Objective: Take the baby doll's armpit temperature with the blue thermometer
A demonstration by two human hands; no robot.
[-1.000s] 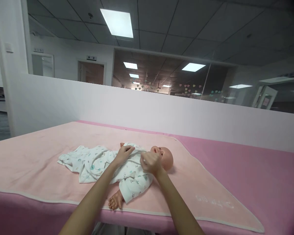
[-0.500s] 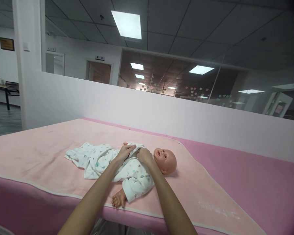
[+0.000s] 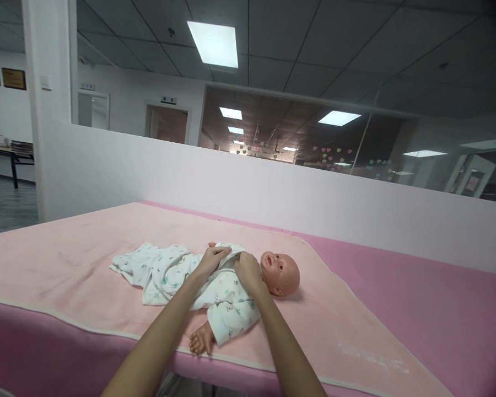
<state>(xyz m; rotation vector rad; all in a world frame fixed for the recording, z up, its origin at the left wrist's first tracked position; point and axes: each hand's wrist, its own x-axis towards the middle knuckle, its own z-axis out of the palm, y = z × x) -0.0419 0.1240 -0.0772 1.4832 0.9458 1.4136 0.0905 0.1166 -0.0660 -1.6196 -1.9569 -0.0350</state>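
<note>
A baby doll (image 3: 281,272) lies on its back on a light pink blanket (image 3: 86,259), head to the right. It wears a white patterned romper (image 3: 177,275) whose legs trail off to the left. My left hand (image 3: 214,260) rests on the doll's chest with fingers curled onto the fabric. Close beside it, just below the doll's chin, my right hand (image 3: 247,272) pinches the romper near the collar. One bare doll hand (image 3: 199,341) sticks out of the near sleeve.
The blanket covers a pink padded table (image 3: 430,309) whose front edge runs along the bottom. A white partition wall (image 3: 273,193) stands right behind it. A white pillar (image 3: 49,105) rises at the left, with a glass-walled room beyond.
My right hand has dropped from above the doll's chest onto the collar by the chin. The view has shifted slightly; the left hand stays on the chest.
</note>
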